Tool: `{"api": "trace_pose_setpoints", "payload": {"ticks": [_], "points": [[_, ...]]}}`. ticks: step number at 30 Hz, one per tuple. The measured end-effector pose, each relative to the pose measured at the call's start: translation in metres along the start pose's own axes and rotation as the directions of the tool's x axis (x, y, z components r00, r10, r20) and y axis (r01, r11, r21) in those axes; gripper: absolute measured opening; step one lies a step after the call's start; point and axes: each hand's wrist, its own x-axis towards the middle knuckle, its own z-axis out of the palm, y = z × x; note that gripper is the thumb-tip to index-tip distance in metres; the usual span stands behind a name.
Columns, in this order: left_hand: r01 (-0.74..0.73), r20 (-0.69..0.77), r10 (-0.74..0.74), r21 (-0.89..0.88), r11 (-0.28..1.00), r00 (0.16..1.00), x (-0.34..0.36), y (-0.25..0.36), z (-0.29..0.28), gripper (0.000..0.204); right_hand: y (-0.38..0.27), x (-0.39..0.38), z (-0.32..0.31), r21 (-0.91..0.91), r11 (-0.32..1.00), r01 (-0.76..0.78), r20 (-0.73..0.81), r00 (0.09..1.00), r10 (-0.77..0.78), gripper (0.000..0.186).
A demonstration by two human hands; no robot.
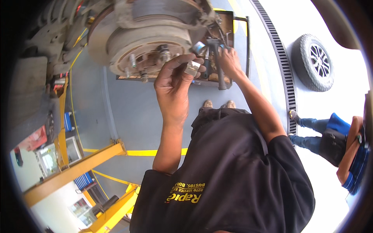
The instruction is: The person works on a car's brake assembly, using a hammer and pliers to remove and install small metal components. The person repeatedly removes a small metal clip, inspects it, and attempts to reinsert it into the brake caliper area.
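My left hand (173,79) is raised just in front of the wheel hub, its fingers and thumb closed around a small shiny metal piece (192,68) with flat sides; its exact kind I cannot make out. The rusty hub (116,46), with its brake disc (97,35), has several wheel studs sticking out, one with a larger metal fitting (164,53). To the right, my right hand (230,62) reaches down into a tool tray (248,50) among loose tools. Beside its fingers lies a black-handled tool (221,79). The fingertips are partly hidden, so any grip is unclear.
A yellow lift arm (77,171) crosses the lower left. Beyond the tray, a floor drain grate (278,44) runs along the grey floor. At the right, a wheel with tyre (311,64) lies near a standing person (336,139) in jeans.
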Motion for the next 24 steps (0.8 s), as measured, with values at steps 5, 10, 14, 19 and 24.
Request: {"api": "trace_pose_setpoints", "payload": {"ticks": [5, 10, 14, 19, 24], "points": [[-0.028, -0.081, 0.029, 0.018, 0.999, 0.996, -0.009, 0.013, -0.019, 0.033, -0.108, -0.069, -0.158, 0.619, 0.702, 0.351, -0.429, 0.900, -0.072, 0.017], [-0.125, -0.069, 0.127, 0.027, 0.992, 0.990, 0.007, 0.044, -0.007, 0.023, -0.179, -0.098, -0.260, 0.593, 0.379, 0.711, -0.526, 0.698, -0.486, 0.027], [-0.183, -0.036, 0.180, -0.109, 0.977, 0.983, 0.029, 0.062, -0.019, 0.029, -0.195, -0.081, -0.263, 0.649, 0.156, 0.744, -0.580, 0.617, -0.533, 0.029], [-0.206, -0.047, 0.234, 0.332, 0.921, 0.971, 0.045, 0.078, -0.024, 0.028, -0.214, -0.059, -0.259, 0.757, 0.201, 0.621, -0.510, 0.755, -0.412, 0.029], [-0.560, 0.130, 0.661, 0.664, 0.496, 0.739, 0.081, 0.092, -0.057, 0.032, -0.237, -0.037, -0.262, 0.729, 0.354, 0.586, -0.496, 0.808, -0.316, 0.026]]}}
